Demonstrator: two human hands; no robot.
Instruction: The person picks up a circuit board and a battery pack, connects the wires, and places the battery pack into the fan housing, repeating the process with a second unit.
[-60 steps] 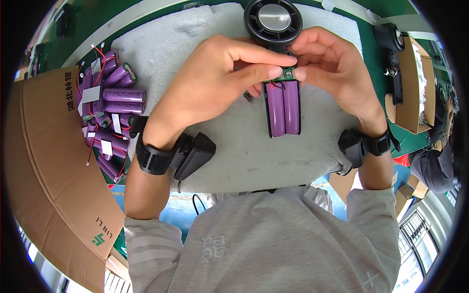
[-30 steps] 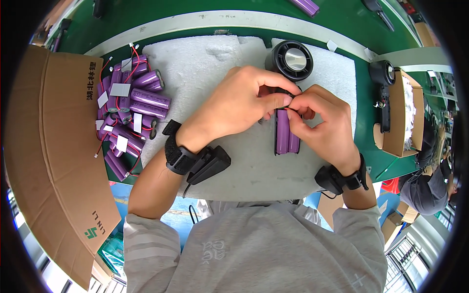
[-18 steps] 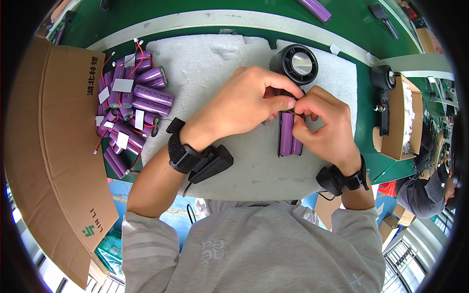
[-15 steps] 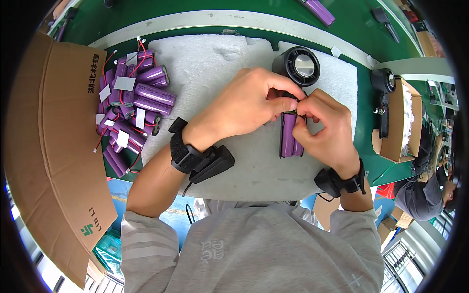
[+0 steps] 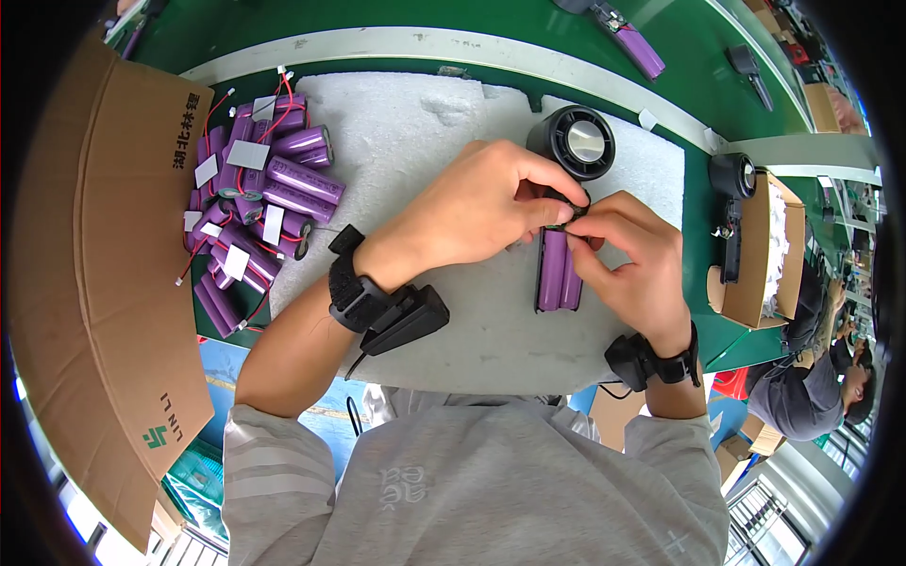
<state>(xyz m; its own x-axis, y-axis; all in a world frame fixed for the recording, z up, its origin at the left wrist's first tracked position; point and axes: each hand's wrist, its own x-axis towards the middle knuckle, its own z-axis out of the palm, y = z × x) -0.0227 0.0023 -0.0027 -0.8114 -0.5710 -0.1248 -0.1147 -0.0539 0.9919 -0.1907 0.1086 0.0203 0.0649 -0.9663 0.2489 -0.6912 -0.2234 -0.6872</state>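
Your left hand (image 5: 472, 212) and right hand (image 5: 628, 255) pinch together at the top of the purple twin-cell battery pack (image 5: 557, 271), which lies in the black handheld fan (image 5: 576, 141) on the white foam mat (image 5: 415, 123); loose purple cells (image 5: 255, 203) sit well to the left

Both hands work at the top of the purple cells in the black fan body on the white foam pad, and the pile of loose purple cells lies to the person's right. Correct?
Not quite. In the head view the pile of loose purple cells lies to the person's left. The rest holds: left hand and right hand meet above the cells in the fan body on the foam pad.
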